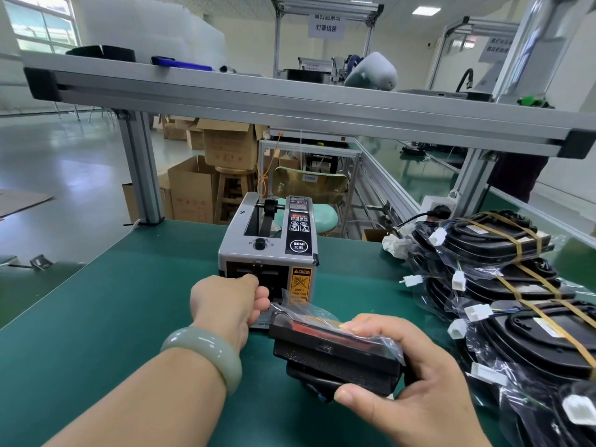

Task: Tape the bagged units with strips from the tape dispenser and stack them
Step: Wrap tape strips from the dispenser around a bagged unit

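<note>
A grey tape dispenser (267, 243) stands mid-table with its outlet slot facing me. My left hand (230, 303) is at that slot, fingers curled in front of it; whether they pinch a tape strip is hidden. My right hand (409, 379) grips a black bagged unit (332, 353) in clear plastic, held just above the table in front of the dispenser. On the right lies a stack of bagged black units (516, 285) bound with tan tape strips, white connectors sticking out.
The green table mat (113, 317) spreads to the left. An aluminium frame beam (290, 104) crosses overhead, with a post (142, 169) at the table's back left. Cardboard boxes (200, 175) and a stool stand behind the table. A power socket (438, 204) sits at the back right.
</note>
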The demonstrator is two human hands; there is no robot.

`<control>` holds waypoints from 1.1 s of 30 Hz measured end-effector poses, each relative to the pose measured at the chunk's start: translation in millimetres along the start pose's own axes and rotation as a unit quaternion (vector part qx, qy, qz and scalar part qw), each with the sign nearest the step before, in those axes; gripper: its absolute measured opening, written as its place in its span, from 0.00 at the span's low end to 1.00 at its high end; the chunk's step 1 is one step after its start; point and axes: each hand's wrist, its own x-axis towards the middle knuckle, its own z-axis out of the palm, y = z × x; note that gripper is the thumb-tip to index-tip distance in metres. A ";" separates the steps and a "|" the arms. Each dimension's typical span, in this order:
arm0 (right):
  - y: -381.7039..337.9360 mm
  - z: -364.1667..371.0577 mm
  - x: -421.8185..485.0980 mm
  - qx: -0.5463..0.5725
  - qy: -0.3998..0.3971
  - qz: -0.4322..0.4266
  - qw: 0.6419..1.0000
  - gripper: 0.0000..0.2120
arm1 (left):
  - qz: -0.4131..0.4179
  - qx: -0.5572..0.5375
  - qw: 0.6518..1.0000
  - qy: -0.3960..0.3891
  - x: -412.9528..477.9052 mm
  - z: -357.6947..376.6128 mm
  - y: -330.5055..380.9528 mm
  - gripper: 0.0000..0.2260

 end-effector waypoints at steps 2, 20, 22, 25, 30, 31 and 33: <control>0.7 1.0 -0.3 0.001 -0.002 0.003 1.000 0.23 | 0.010 0.007 1.000 0.019 0.5 2.7 -1.8 0.05; 4.7 0.6 -0.2 0.001 0.030 -0.007 1.000 0.24 | 0.105 -0.084 0.964 -0.230 -95.5 -55.9 4.0 0.04; 3.8 2.6 -0.3 -0.007 0.040 -0.006 0.999 0.22 | 0.156 -0.067 0.961 -0.218 -100.7 -50.3 -1.0 0.07; 3.9 6.9 -1.0 -0.022 0.057 -0.006 0.998 0.24 | 0.180 -0.040 0.959 -0.213 -103.1 -42.9 -11.0 0.09; 3.8 13.2 -2.3 -0.051 0.091 -0.012 0.994 0.25 | 0.191 0.030 0.960 -0.203 -102.8 -35.2 -29.5 0.20; 3.9 13.5 -2.1 -0.050 0.096 -0.010 0.994 0.25 | 0.185 0.028 0.960 -0.209 -102.6 -33.8 -31.0 0.20; 4.7 13.7 -2.3 -0.034 0.101 -0.003 0.994 0.25 | 0.179 0.005 0.957 -0.229 -102.6 -30.9 -32.4 0.20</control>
